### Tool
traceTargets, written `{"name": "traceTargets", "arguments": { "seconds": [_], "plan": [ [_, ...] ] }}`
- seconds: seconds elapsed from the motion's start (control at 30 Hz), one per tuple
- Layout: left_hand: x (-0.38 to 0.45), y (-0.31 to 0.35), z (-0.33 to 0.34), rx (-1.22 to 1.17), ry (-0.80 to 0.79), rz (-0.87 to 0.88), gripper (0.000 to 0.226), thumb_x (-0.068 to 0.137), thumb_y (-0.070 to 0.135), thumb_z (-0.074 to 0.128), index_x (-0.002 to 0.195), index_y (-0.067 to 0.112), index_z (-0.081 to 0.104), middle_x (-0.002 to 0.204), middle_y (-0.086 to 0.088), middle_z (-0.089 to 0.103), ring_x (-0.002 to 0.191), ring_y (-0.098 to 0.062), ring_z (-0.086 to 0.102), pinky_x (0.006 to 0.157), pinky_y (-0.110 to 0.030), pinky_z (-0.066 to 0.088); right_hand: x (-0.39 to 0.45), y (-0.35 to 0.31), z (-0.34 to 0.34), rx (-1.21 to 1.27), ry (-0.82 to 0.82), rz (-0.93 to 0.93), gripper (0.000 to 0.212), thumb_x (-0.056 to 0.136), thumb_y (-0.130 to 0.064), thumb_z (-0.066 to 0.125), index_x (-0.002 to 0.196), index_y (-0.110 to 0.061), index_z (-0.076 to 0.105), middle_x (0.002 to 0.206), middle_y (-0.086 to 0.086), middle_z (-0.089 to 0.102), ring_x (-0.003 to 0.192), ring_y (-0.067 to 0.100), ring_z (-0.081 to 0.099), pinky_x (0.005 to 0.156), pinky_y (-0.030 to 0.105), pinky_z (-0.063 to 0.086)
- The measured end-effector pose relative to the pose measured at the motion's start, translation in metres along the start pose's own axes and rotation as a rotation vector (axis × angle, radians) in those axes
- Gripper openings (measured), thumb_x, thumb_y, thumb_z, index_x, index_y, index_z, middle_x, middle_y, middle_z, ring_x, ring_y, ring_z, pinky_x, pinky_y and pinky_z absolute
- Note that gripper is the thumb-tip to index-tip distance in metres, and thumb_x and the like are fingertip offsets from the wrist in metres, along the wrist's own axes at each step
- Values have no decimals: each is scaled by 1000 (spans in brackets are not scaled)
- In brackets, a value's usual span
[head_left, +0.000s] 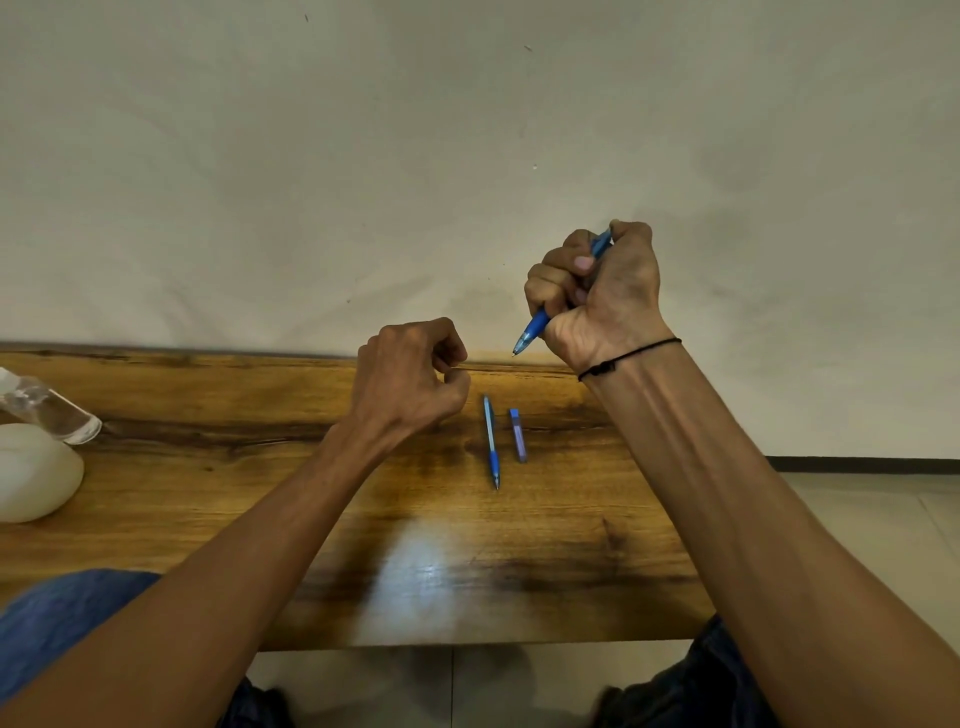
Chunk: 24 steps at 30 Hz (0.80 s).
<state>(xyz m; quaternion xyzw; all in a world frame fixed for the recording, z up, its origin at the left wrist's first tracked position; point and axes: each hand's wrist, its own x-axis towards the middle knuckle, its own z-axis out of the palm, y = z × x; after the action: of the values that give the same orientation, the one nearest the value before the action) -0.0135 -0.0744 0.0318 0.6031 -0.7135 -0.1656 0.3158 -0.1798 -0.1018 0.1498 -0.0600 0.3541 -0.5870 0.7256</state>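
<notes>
Blue pen (535, 328) — slim plastic barrel, bright blue, with a paler, clearer section toward a fine metal point. It is held in the air, clear of the table (260, 467), and gripped in the fist of the right hand (597, 291). The middle of the barrel is hidden by the curled fingers. It is set on a slant: point down and to the left, rear end up and to the right, seen poking out by the thumb. The point is seen just over the table's far edge, against the pale wall (467, 156) — not touching the wood. Whether a cap or clicker is fitted cannot be told.
</notes>
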Motion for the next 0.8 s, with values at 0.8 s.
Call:
{"name": "traceTargets", "arguments": {
  "seconds": [0.8],
  "plan": [
    [-1, 0, 0, 4, -11, 3, 22, 71, 32, 66, 90, 23, 74, 80, 11, 73, 77, -8, 72, 78, -42, 64, 4, 0, -2, 21, 30, 8, 51, 103, -37, 32, 57, -15, 34, 44, -5, 31, 34, 9, 18, 33, 16, 16]
  ]
}}
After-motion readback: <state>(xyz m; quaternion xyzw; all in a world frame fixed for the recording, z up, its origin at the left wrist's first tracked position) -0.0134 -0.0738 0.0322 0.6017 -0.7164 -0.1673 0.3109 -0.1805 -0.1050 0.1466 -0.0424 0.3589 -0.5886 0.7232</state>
